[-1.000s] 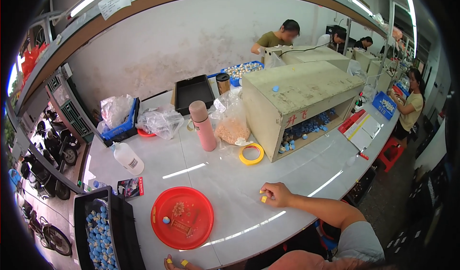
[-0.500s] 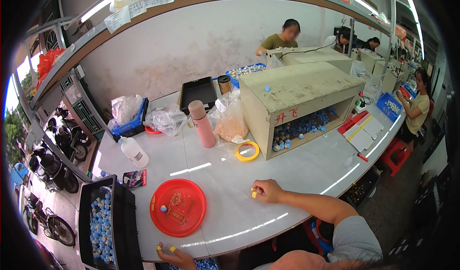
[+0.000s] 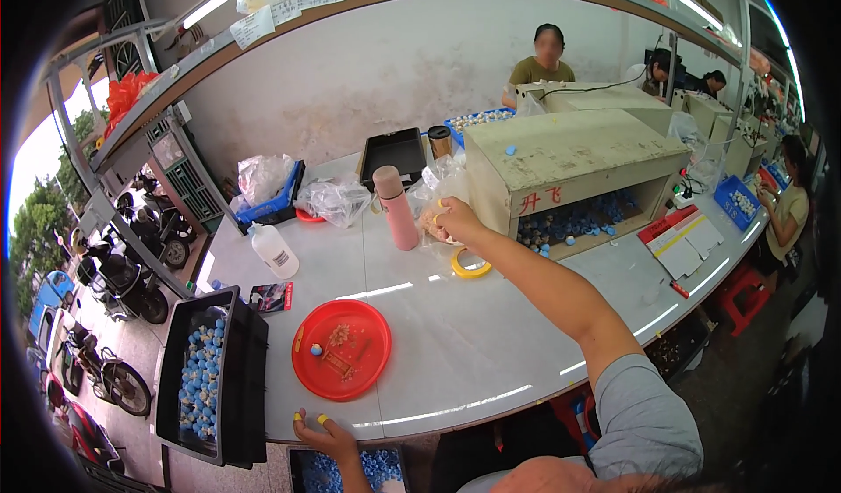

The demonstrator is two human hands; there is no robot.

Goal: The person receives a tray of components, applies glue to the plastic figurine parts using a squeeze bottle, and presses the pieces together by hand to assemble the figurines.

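My right hand (image 3: pixel 459 222) is stretched out to the clear plastic bag (image 3: pixel 444 178) of small pale orange bits, beside the pink flask (image 3: pixel 397 210). Its fingers are bent together with yellow tape on them; whatever they pinch is hidden. At the front edge of the table is my left hand (image 3: pixel 329 437), fingers apart, yellow tape on two of them, nothing seen in it. Just beyond it lies a red round tray (image 3: pixel 375 366) holding a small blue-and-white piece (image 3: pixel 316 349) and some pale orange bits. Below the left hand stands a bin of blue pieces (image 3: pixel 350 471).
A black crate (image 3: pixel 255 388) of blue-and-white pieces stands at the left. A yellow tape roll (image 3: pixel 471 271) lies under my right forearm, near a pale box (image 3: pixel 569 156) with blue pieces inside. A white bottle (image 3: pixel 275 252) stands left. Co-workers sit farther back.
My right hand has moved forward and left, from above the table to the plastic bag. My left hand stays by the front edge. The whole view has shifted slightly.
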